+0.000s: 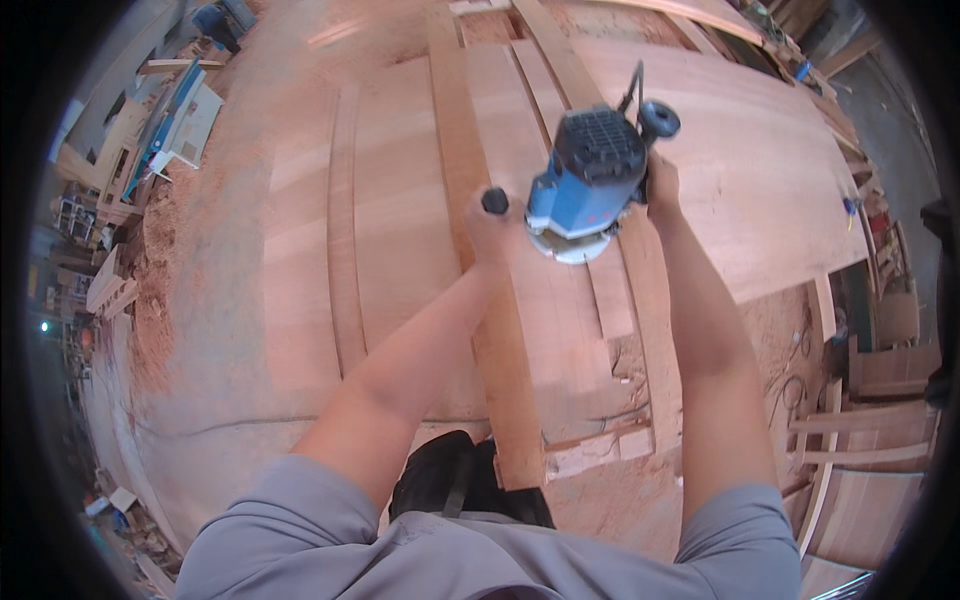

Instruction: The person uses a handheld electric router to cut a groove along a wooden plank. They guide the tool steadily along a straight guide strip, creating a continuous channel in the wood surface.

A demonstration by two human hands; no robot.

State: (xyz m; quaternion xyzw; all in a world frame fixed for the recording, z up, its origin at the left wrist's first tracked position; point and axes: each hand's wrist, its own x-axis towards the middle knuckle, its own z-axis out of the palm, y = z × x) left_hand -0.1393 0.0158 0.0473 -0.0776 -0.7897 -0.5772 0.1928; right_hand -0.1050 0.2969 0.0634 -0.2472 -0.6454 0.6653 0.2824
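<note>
A blue router (590, 190) with a dark ribbed motor top and a pale round base is in the middle of the view, slightly tilted over the wooden boards. My left hand (490, 228) is closed around its left handle, whose black end (495, 201) pokes out above my fist. On the far right side of the tool, my right hand (662, 188) is wrapped round the other grip, partly hidden by the body. A round black knob (658, 120) stands out above that hand. Beneath lie a long plank (510, 360) and a second plank (650, 340), running away from me.
Wide thin wood sheets (740, 170) spread under and around the planks. Sawdust covers the floor (220, 330), where a thin cable (240, 425) trails. Wooden frames (880, 440) are stacked at the right, and a white-and-teal bench (190, 125) stands far left.
</note>
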